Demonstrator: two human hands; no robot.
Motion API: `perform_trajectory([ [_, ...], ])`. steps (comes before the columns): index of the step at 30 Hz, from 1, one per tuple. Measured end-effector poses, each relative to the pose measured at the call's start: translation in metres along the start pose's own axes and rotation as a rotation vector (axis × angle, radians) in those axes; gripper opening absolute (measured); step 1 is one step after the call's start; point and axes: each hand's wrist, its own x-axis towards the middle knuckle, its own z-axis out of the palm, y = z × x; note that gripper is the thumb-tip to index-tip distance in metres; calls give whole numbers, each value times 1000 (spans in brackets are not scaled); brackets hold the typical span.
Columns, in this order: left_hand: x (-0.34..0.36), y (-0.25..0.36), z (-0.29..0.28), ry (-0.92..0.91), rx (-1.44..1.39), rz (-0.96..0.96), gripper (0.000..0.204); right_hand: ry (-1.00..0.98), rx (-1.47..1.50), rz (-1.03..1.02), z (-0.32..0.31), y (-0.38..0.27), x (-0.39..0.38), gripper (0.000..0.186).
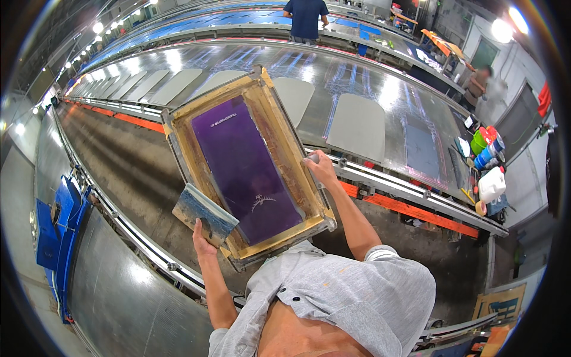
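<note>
Our right hand's fingers grip the yellow-edged, purple-centred rectangular frame on its right side, likely steadying it; left hand's fingers clasp a flat, blue-stained rectangular plate at its lower left.

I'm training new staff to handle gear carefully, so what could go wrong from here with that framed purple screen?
The right hand is the only one clearly gripping the framed purple screen, at one side, so it might twist or slip.
The flat scraper in the left hand overlaps the screen's lower left side in view; it could knock or scratch the surface.
Swung forward, the frame might bump the pale panels on the table.
</note>
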Motion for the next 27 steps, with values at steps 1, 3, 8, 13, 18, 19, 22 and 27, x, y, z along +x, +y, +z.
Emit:
perform_trajectory([
  [1,1,-1,-3,-5,-1,4,47,-6,-5,3,0,0,0,44],
  [3,4,-1,-7,-17,-8,1,48,-12,-10,7,0,-1,1,44],
  [8,5,-3,-9,-47,-25,-8,47,-14,0,11,-1,-2,0,45],
  [13,6,-2,-11,-23,-18,-6,47,-21,-11,19,-2,-3,0,45],
  [18,4,-3,-8,-6,-29,-17,47,-22,-5,23,-1,-2,1,45],
  [19,5,-2,-8,2,-26,-18,48,-21,-4,17,-1,-1,1,45],
  [22,4,-3,-9,-8,-22,-2,48,-22,-8,4,-1,-3,2,44],
  [27,1,-4,-4,-27,-23,14,49,-23,2,6,-1,-4,2,44],
])
